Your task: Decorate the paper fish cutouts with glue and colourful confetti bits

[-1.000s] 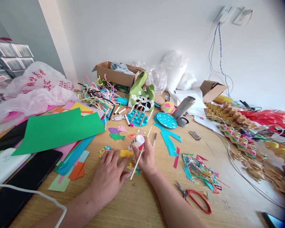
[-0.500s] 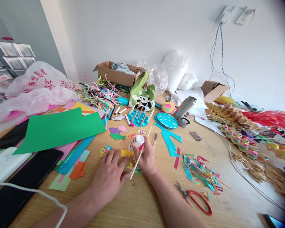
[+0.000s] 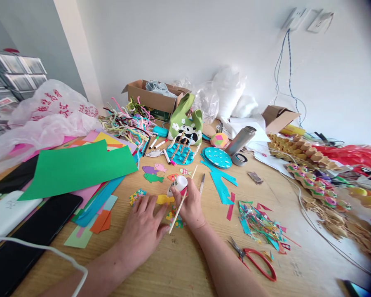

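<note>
My right hand point(image 3: 191, 205) grips a small white glue bottle point(image 3: 181, 182), tilted low over the table, and a thin pale wooden stick point(image 3: 176, 215) slants across the same fingers. My left hand point(image 3: 145, 222) lies flat with its fingers spread, its fingertips at a yellow paper piece point(image 3: 164, 199). Patterned paper pieces show on either side: one colourful scrap point(image 3: 137, 196) by the left fingertips, and another dotted piece point(image 3: 178, 222) partly hidden under the stick. Just beyond are paper fish, among them a green fish point(image 3: 153, 177) and a purple fish point(image 3: 149, 169).
Red-handled scissors point(image 3: 256, 260) and a heap of paper scraps point(image 3: 261, 227) lie to the right. Coloured paper sheets point(image 3: 83, 167) and a black phone-like slab point(image 3: 34, 243) cover the left. A metal flask point(image 3: 240, 140) and blue discs point(image 3: 217, 157) stand behind.
Both hands stay almost where they were. The stick's lower end has shifted very slightly left.
</note>
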Available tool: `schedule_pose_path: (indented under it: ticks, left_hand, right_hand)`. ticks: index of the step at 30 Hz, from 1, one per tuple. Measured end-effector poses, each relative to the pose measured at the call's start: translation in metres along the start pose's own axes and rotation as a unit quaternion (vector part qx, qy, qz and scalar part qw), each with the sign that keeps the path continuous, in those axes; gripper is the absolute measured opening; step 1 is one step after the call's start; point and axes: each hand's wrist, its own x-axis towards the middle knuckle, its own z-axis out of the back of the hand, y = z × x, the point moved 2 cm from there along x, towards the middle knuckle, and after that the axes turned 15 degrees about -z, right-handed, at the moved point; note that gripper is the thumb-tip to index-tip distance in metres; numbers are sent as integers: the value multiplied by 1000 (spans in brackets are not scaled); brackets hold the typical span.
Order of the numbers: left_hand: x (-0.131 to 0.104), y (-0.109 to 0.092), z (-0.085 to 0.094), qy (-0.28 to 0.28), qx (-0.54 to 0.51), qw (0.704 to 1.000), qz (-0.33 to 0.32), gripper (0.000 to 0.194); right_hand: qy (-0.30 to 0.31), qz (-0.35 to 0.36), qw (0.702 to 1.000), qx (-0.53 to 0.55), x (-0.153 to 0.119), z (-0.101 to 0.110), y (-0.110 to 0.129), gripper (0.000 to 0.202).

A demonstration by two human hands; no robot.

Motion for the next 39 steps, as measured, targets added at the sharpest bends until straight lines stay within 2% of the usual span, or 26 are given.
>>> schedule_pose_path:
  ticks: [12,19,25,33,39]
  left_hand:
    - [1,0,2,9,1,1000,2,43]
    - [0,0,-1,8,7,1000,2,44]
    - [1,0,2,13,-2,1000,4,45]
    - [0,0,1,12,5,1000,3,45]
    - [1,1,1,17,-5,1000,6,44]
  right_hand:
    - [2,-2,1000,1,0,-1,1,15]
    - [-21,-4,1000,16,-1,3,2,11]
    - [6,-9,1000,10,0,-1,0,14]
    - [-12,-7,1000,18,-2,3,2,11]
    - [-2,-3,1000,11,-1,0,1,14]
